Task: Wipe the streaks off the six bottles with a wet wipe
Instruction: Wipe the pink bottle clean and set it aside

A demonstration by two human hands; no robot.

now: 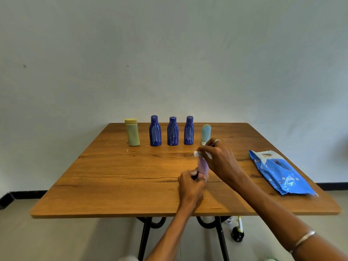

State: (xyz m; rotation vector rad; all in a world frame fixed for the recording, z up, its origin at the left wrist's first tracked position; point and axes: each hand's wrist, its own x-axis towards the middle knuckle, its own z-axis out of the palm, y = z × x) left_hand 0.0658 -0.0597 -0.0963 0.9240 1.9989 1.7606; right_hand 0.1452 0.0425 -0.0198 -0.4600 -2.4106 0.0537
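Observation:
My left hand (191, 182) grips the lower end of a small pink bottle (203, 165) held above the wooden table (113, 176). My right hand (218, 157) pinches a white wet wipe (197, 153) against the bottle's top. Along the far edge stand a yellow bottle (132, 132), three dark blue bottles (155, 131) (172, 131) (188, 130) with pale streaks, and a light teal bottle (205, 133) with streaks.
A blue wet-wipe pack (278, 172) lies near the table's right edge. Under the table, beside its black metal legs (145, 236), a small dark bottle (237, 233) stands on the floor. A plain wall rises behind.

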